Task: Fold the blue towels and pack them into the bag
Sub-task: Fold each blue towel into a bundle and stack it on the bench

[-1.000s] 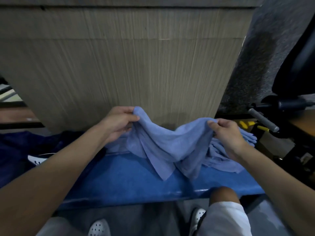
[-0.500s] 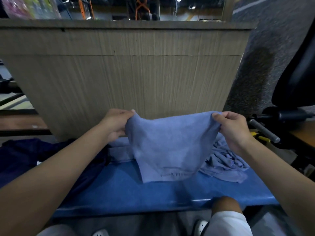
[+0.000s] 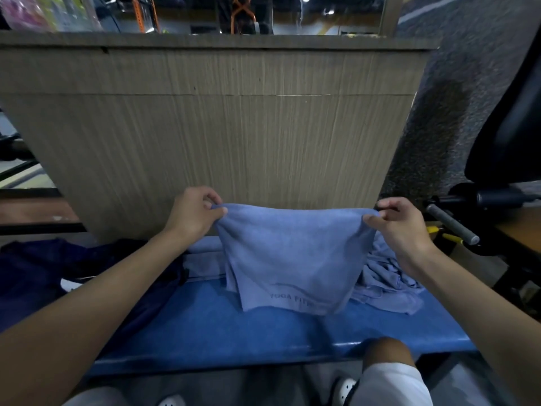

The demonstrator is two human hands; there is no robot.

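I see the left hand (image 3: pixel 194 213) pinching 1 top corner of a blue towel (image 3: pixel 292 259) between thumb and curled fingers. The right hand (image 3: pixel 401 227) pinches the other top corner the same way. The towel hangs stretched between the 2 hands, its top edge roughly level, in front of a tall wood-grain panel (image 3: pixel 219 127). Its lower edge carries faint lettering and reaches down to the blue bench top (image 3: pixel 234 326); I cannot tell whether it touches.

Just right of the hanging towel, a crumpled heap of blue towels (image 3: pixel 389 285) lies on the bench, partly hidden behind it. Beyond the left wrist I make out a flat, lighter blue cloth (image 3: pixel 205 250) lying on the bench; I cannot tell whether it is a folded towel. Dark navy fabric (image 3: pixel 44 273) spreads over the bench's left end beneath the left forearm, and I cannot tell if it is the bag.

At far right a grey bar handle (image 3: pixel 450 224) juts out. A bare knee (image 3: pixel 386 353) sits at the bench's near edge.
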